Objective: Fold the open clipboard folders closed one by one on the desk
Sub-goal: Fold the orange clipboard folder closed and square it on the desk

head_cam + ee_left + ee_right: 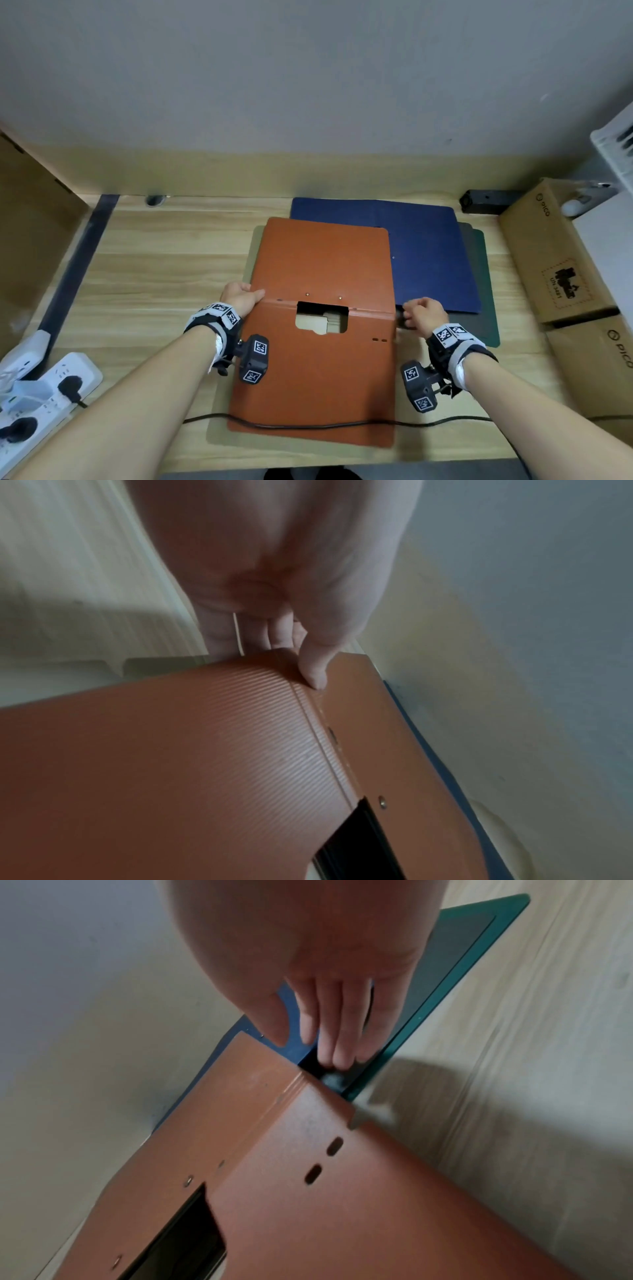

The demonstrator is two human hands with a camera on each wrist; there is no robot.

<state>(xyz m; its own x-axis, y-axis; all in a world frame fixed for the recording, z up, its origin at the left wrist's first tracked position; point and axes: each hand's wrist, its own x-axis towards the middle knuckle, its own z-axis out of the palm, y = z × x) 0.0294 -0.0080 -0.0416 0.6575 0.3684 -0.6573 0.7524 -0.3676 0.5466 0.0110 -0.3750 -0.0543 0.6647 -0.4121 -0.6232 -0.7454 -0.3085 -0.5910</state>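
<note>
An orange clipboard folder (pixel 318 377) lies open on the desk (pixel 154 274), its spine fold raised a little across the middle. My left hand (pixel 245 296) pinches the left end of that fold, with the thumb (pixel 313 666) on top of the orange folder (pixel 171 750) and the fingers beneath. At the right end of the fold, my right hand (pixel 421 313) reaches down with nearly straight fingers (pixel 337 1042) into the dark gap beside the orange folder (pixel 342 1204). A blue folder (pixel 428 260) and a green folder (pixel 486 308) lie under it to the right.
A tan folder (pixel 219 425) shows under the orange one at left. A black cable (pixel 308 426) crosses the folder's near edge. White power strips (pixel 44 394) sit at the front left. Cardboard boxes (pixel 555 257) line the right side; a wall is behind.
</note>
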